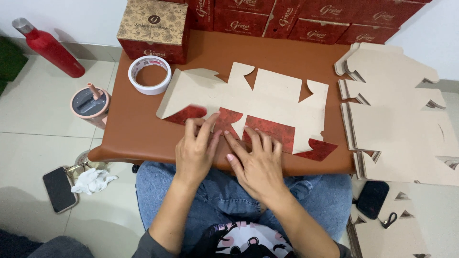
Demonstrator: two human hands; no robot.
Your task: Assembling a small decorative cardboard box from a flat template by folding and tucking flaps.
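Observation:
A flat die-cut cardboard box blank (pixel 272 98), plain tan on its upper face and red-patterned on the folded-up near flaps, lies across a brown table (pixel 138 129). My left hand (pixel 195 152) presses flat on the near folded red flap, fingers spread. My right hand (pixel 256 165) lies beside it on the same near edge, fingers spread over the red panel. Neither hand grips anything; both press down on the cardboard.
A roll of white tape (pixel 149 74) and a finished patterned box (pixel 154 29) sit at the table's far left. Red boxes (pixel 306 16) line the back. A stack of flat blanks (pixel 401 114) lies to the right. A red bottle (pixel 48 47), pink tumbler (pixel 90 104) and phone (pixel 59 189) are on the floor at left.

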